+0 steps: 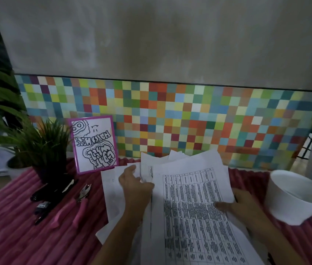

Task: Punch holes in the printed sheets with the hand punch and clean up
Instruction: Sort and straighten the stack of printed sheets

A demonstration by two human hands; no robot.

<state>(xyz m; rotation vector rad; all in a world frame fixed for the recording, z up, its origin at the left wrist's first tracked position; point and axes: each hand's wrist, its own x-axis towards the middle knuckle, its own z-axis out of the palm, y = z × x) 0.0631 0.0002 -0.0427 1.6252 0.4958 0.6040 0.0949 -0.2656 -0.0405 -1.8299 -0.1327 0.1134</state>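
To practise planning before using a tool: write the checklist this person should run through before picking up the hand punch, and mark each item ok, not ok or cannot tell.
1. Printed sheets squared into one stack: not ok, they are fanned out with uneven edges.
2. Stack under control: ok, the left hand is at its left edge and the right hand grips its right edge.
3. Hand punch within reach: ok, it lies untouched on the cloth to the left of the sheets.
4. A hand free for the punch: not ok, both are on the paper.
5. White tub ready for scraps: ok, it stands open to the right.
6. Punch mouth clear: cannot tell, it is too small to see.
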